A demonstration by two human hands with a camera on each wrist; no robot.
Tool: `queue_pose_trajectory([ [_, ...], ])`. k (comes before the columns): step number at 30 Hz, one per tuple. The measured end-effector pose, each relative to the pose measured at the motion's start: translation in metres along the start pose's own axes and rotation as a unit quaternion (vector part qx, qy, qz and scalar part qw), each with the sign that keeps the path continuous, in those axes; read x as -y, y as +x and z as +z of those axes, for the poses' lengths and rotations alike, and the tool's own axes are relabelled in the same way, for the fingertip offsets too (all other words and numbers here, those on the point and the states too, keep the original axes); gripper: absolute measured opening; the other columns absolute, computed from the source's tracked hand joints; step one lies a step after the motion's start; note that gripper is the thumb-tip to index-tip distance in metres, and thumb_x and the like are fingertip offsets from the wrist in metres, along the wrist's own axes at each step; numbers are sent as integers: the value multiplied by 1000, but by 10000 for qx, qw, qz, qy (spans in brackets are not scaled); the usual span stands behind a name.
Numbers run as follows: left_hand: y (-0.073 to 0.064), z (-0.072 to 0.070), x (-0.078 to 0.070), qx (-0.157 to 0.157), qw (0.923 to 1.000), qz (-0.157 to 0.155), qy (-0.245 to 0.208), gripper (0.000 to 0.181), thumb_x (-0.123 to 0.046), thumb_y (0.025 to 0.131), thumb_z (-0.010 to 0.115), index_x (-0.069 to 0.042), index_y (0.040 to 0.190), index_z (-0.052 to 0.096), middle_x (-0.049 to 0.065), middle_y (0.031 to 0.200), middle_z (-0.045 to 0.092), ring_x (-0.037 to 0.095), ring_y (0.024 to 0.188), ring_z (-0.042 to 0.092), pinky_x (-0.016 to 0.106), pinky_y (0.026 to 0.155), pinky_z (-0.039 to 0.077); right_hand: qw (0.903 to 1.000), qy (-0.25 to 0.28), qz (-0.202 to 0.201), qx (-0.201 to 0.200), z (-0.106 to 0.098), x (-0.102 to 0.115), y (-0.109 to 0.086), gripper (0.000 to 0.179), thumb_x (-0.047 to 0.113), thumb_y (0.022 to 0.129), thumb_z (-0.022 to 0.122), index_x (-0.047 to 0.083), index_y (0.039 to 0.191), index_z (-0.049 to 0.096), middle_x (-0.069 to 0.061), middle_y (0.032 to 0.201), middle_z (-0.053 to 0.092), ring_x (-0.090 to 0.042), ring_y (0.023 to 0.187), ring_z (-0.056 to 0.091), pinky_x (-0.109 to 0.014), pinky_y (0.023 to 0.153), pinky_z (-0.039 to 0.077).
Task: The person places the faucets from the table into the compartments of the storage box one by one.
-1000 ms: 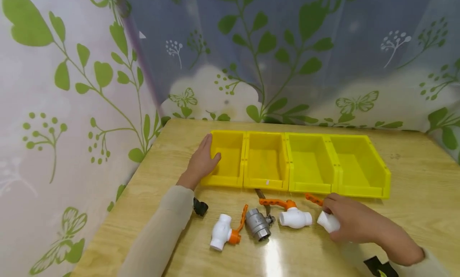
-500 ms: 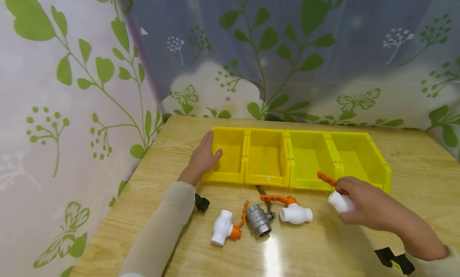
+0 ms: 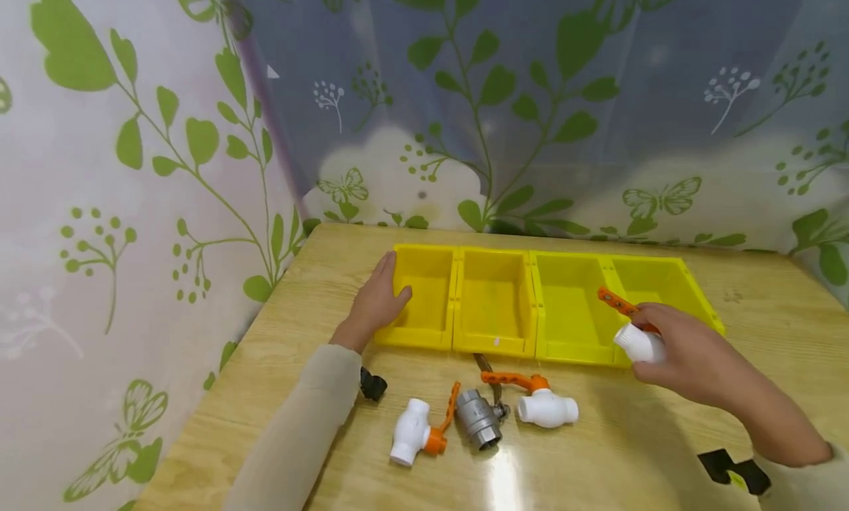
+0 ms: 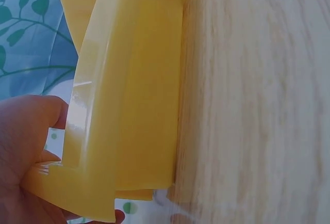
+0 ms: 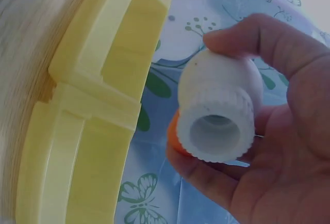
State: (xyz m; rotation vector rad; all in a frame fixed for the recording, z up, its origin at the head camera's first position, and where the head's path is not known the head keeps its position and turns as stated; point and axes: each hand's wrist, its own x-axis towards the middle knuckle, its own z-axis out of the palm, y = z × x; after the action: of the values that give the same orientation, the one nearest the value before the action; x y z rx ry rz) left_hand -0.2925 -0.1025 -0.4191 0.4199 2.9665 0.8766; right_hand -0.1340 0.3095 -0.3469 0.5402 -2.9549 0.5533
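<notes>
- The yellow bins point(image 3: 494, 346) stand in a row of four along the back of the counter point(image 3: 776, 312), with a strip of wood between them and its far edge.
- Wood surface stretches from the row's right end towards the counter's right side, and another stretch lies left of the row, up to the slanting left edge beside the leaf-patterned cloth point(image 3: 159, 201).
- The right hand point(image 3: 696, 352) has its grip closed round the held valve point(image 3: 638, 344), a white one, thumb on one side and fingers on the other.
- That valve is raised off the counter, over the front of the rightmost bin in the head view; the right wrist view shows a gap between it and the nearest rim.
- Its long axis runs roughly left to right, sloping a little towards the person at the right; its orange handle point(image 3: 617, 302) points left and away.
- The left hand point(image 3: 378, 302) grips the outer wall of the leftmost bin point(image 4: 147, 95), thumb inside, fingers outside.
- Before the bins lie the left white valve point(image 3: 410, 431), lengthwise away from the person; the steel valve point(image 3: 480, 420), slanting; and the other white valve point(image 3: 547, 409), crosswise.
</notes>
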Motion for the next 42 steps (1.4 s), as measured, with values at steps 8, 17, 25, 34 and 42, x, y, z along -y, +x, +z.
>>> queue_pose_trajectory([
  [8, 1, 2, 4, 30, 10000, -39, 39, 78, -32, 100, 51, -7, 157, 5, 8, 163, 4, 31, 145, 24, 48, 113, 28, 9995, 129, 233, -159, 0, -11, 7, 40, 11, 75, 76, -4, 107, 58, -14, 97, 62, -18, 72, 50, -32, 57, 42],
  [17, 3, -2, 1, -81, 10000, -2, -18, 78, -32, 99, 51, -7, 157, 4, 8, 163, 4, 30, 146, 21, 47, 115, 24, 9989, 178, 441, -56, -1, -25, 16, 44, 14, 79, 76, -7, 112, 57, -18, 99, 62, -22, 73, 53, -34, 59, 44],
  [25, -1, -1, 0, -91, 9999, 63, 8, 77, -29, 99, 53, -5, 156, 9, 9, 163, 4, 37, 140, 31, 50, 112, 29, 9980, 185, 597, 105, 4, -34, 15, 47, 16, 80, 74, -10, 115, 56, -19, 99, 63, -21, 72, 54, -33, 58, 44],
  [34, -7, -1, -1, -64, 9998, -16, 185, 77, -31, 98, 53, -5, 156, 11, 9, 163, 7, 38, 138, 34, 50, 110, 31, 9971, 185, 701, 249, 10, -41, 14, 49, 18, 81, 74, -10, 116, 55, -19, 98, 63, -21, 71, 53, -33, 58, 43],
  [42, -3, 0, -4, -86, 9991, -120, 389, 76, -41, 98, 50, -2, 155, 17, 13, 161, 14, 35, 142, 29, 49, 112, 29, 9970, 159, 702, 294, 10, -45, 15, 52, 19, 81, 75, -12, 117, 54, -22, 99, 62, -22, 72, 53, -34, 59, 44],
])
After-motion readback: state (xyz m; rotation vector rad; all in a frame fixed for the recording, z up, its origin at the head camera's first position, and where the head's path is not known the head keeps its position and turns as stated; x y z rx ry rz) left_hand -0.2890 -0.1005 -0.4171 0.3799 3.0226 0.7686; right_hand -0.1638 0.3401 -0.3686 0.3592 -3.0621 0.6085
